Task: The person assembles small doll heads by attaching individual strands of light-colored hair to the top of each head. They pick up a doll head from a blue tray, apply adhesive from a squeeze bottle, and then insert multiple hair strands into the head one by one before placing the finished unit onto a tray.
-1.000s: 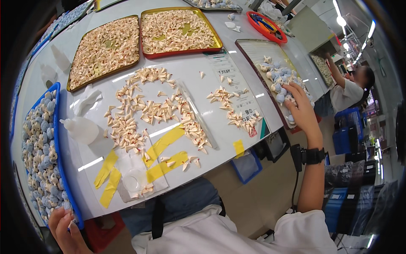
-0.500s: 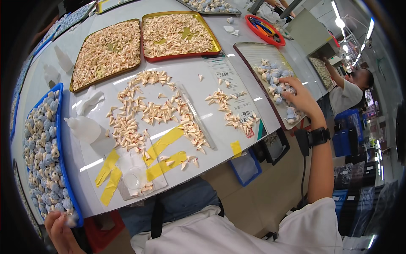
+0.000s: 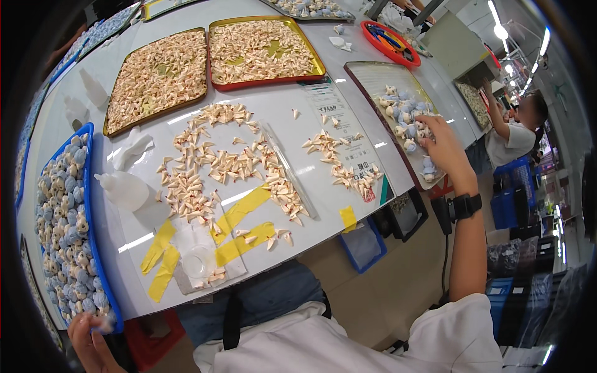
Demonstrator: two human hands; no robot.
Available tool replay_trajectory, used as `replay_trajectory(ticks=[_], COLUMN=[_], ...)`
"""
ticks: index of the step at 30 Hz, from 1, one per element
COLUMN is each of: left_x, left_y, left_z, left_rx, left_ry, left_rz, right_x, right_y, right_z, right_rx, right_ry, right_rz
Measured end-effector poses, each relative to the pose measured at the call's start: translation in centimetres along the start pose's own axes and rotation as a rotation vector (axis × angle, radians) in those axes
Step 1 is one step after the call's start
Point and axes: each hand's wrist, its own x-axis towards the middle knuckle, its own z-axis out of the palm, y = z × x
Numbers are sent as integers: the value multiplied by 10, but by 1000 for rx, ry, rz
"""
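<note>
In the right tray (image 3: 388, 74), blue-white pieces (image 3: 403, 112) beneath and beside right-hand fingers (image 3: 440, 129), half-curled, grip unclear

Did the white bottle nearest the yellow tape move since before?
No, the bottle hasn't shifted any way against the yellow tape stuck on the table.

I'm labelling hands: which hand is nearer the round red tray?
Right. The right hand is this side of the red tray, not touching; the left hand is far left, at the blue tray.
</note>
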Motion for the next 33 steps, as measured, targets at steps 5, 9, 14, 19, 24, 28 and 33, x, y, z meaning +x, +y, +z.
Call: replay_trajectory(ticks=[5, 9, 14, 19, 24, 28, 33], left_x=[9, 7, 7, 6, 10, 9, 7], left_y=[31, 31, 31, 36, 40, 38, 37], left_z=[11, 13, 13, 18, 16, 15, 17], left_rx=[-48, -73, 38, -37, -15, -8, -18], left_ry=[79, 138, 146, 252, 246, 230, 236], left_rz=[-33, -75, 54, 54, 53, 23, 25], right_x=[23, 38, 59, 64, 49, 35, 24], right_y=[6, 20, 30, 26, 18, 24, 8], right_z=[-1, 0, 6, 2, -4, -11, -16], right_rx=[53, 55, 165, 210, 127, 30, -17], right_ry=[-62, -83, -62, -94, -55, -95, -125], right_rz=[55, -34, -119, -104, -5, 39, 67])
